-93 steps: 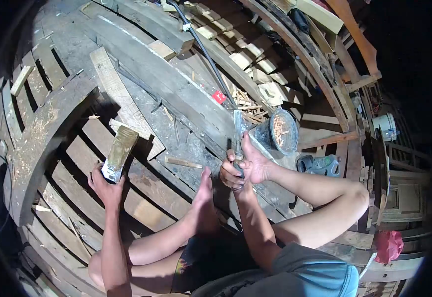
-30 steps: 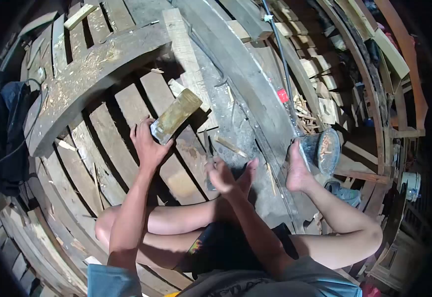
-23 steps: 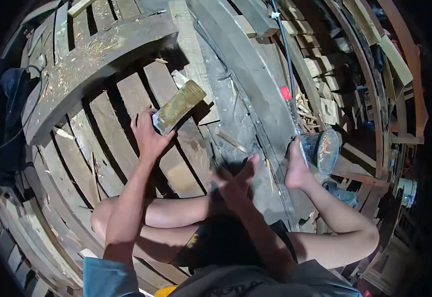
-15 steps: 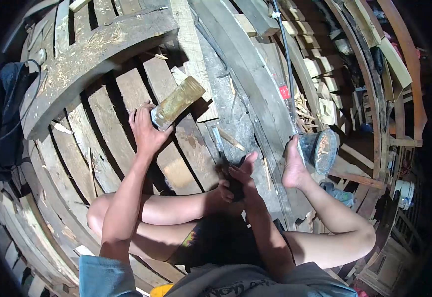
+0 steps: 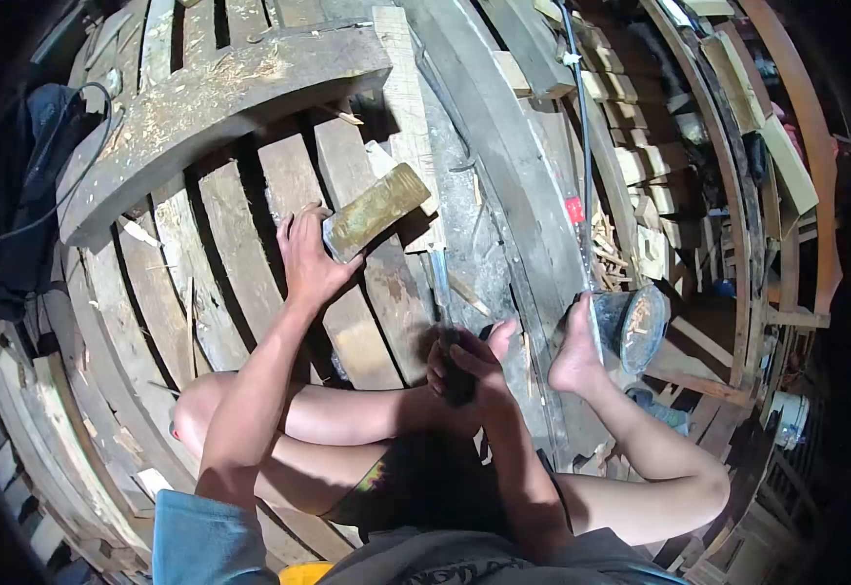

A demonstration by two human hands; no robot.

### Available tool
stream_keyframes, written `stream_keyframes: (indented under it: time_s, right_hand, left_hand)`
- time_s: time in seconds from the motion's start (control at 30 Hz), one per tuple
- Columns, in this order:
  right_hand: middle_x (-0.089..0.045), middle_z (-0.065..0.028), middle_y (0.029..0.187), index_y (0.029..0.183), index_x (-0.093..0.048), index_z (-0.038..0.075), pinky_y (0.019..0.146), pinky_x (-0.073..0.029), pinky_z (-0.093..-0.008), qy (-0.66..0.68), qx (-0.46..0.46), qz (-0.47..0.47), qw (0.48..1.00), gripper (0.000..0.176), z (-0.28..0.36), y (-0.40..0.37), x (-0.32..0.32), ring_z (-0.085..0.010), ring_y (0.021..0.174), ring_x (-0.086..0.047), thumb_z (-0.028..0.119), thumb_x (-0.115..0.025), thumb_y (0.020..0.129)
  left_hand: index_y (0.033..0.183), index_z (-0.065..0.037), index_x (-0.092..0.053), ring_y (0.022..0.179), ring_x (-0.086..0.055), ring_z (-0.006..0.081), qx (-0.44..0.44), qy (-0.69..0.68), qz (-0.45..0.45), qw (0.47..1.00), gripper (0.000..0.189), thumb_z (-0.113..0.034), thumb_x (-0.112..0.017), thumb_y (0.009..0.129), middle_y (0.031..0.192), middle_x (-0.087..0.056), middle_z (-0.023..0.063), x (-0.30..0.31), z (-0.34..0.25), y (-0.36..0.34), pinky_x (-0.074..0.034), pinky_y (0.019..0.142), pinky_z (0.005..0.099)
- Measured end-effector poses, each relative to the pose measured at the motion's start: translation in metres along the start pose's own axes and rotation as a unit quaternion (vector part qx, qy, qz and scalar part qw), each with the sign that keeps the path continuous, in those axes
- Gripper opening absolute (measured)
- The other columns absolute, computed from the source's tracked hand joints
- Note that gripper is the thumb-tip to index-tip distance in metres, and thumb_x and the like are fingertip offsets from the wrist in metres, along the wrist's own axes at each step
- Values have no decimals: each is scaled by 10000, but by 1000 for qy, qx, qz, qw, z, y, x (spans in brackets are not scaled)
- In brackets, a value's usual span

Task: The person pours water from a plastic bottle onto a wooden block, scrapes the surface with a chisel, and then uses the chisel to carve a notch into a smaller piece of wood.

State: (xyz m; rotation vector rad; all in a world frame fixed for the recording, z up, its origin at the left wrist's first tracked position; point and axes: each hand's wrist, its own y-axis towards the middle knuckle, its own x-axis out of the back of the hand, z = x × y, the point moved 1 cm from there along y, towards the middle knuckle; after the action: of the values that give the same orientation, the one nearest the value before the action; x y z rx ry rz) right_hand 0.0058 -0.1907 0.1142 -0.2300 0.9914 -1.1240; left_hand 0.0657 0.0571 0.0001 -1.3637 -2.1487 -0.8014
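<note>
My left hand (image 5: pixel 314 259) is closed around the near end of a short wooden block (image 5: pixel 378 209), which is tilted up to the right over the slatted planks. Its thumb lies along the lower side and the fingers along the upper side. In my right hand (image 5: pixel 469 363) is a chisel (image 5: pixel 441 281), its narrow metal blade pointing away from me. The fingers wrap the dark handle, which is partly in shadow. The blade tip comes near a pale board (image 5: pixel 411 136) and stays apart from the block.
A thick curved timber (image 5: pixel 240 83) strewn with shavings lies across the planks (image 5: pixel 289 180) at upper left. Long grey beams (image 5: pixel 503 127) run along the right of centre. A dark bucket (image 5: pixel 640 327) holding wood chips stands beside my bare foot (image 5: pixel 577 353). Dark cloth (image 5: pixel 40 166) hangs at left.
The view has shifted, so the surroundings sit farther right and lower. The chisel has swung more upright in my right hand, whose fingers have turned inward. The left hand keeps the block.
</note>
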Motion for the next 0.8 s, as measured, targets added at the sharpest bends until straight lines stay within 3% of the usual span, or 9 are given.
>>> stream_keyframes:
  time_s: [0.13,0.2,0.43,0.53,0.6,0.7,0.8]
  right_hand:
    - [-563,-79,822,1243,-509,-9,551,-460,-282,-18,-3,-19,1000,403,1,0,-1,-184,674,-567,232,-580,928]
    - [-548,-127,823,1159,-497,44,554,-482,-348,-21,-8,-12,1000,329,0,3,1,-237,660,-563,207,-617,901]
    - [-566,-155,842,1098,-495,47,575,-500,-364,-80,41,-10,996,283,-2,7,1,-265,695,-592,184,-627,888]
    - [-602,-97,911,1227,-517,-6,599,-493,-295,-22,39,69,997,362,4,5,-8,-199,706,-603,143,-602,908]
    - [-571,-158,837,1088,-492,44,579,-505,-380,-52,15,-1,999,303,7,3,-11,-271,679,-592,192,-642,870]
    - [-568,-156,816,1085,-489,38,570,-502,-374,-55,16,26,998,308,11,2,-10,-271,665,-589,198,-641,869]
    - [-562,-148,794,1113,-491,27,560,-497,-367,-66,29,38,997,348,17,3,-13,-259,654,-586,207,-650,861]
  left_hand:
    - [1104,-35,-506,1213,-496,301,4,-1,5,1000,693,-250,-845,538,1136,-575,158,0,0,1,-248,1085,479]
    - [1099,-36,-505,1241,-477,291,4,-2,9,1000,689,-251,-843,539,1159,-566,160,0,0,0,-246,1088,478]
    - [1121,-23,-505,1216,-497,298,-6,0,-2,1000,740,-245,-866,514,1161,-572,171,-1,3,0,-248,1090,479]
    - [1122,-27,-506,1201,-500,314,-15,-8,-5,1000,696,-264,-845,561,1133,-574,165,3,1,0,-256,1083,481]
    - [1176,-20,-487,1198,-476,341,-38,-27,4,999,719,-290,-829,603,1181,-537,162,9,1,1,-297,1064,458]
    - [1237,-7,-449,1204,-456,352,30,-112,13,993,792,-303,-829,607,1237,-494,172,22,-2,10,-325,1053,438]
    - [1299,13,-390,1243,-422,352,-29,-208,-54,976,927,-518,-793,655,1291,-440,199,35,-22,27,-318,1069,431]
